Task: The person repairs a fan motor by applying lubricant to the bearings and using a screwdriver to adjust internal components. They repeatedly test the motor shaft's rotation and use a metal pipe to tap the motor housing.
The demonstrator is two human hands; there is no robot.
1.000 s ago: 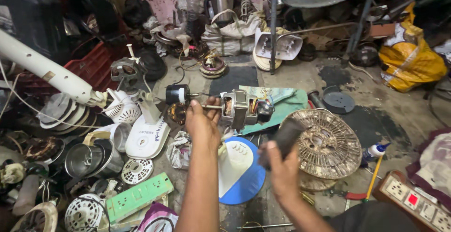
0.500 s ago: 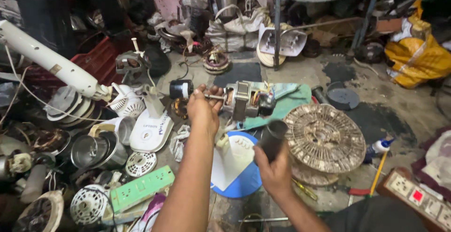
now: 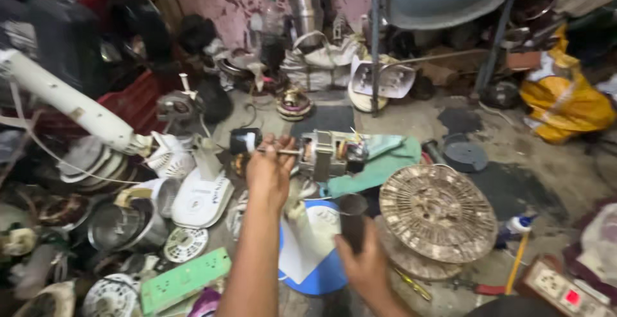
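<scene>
My left hand (image 3: 268, 170) is stretched forward and grips the thin metal shaft of a small fan motor (image 3: 329, 152), holding it level above the cluttered floor. A black cap (image 3: 244, 140) sits on the shaft's left end. My right hand (image 3: 366, 267) is lower and nearer to me, closed round a dark cylindrical tube (image 3: 352, 220) that stands upright. Below both hands lies a round blue disc (image 3: 321, 272) with a white wedge-shaped piece (image 3: 307, 240) on it.
A dusty round fan grille (image 3: 438, 211) lies right of my hands. A white fan pole (image 3: 64, 102), white plastic covers (image 3: 199, 195), metal bowls (image 3: 119, 227) and a green socket strip (image 3: 185, 280) crowd the left. A yellow bag (image 3: 565, 108) is at the far right.
My right hand with the dark tube has dropped lower and drawn nearer to me. My left hand keeps the motor in much the same place; the view has shifted slightly.
</scene>
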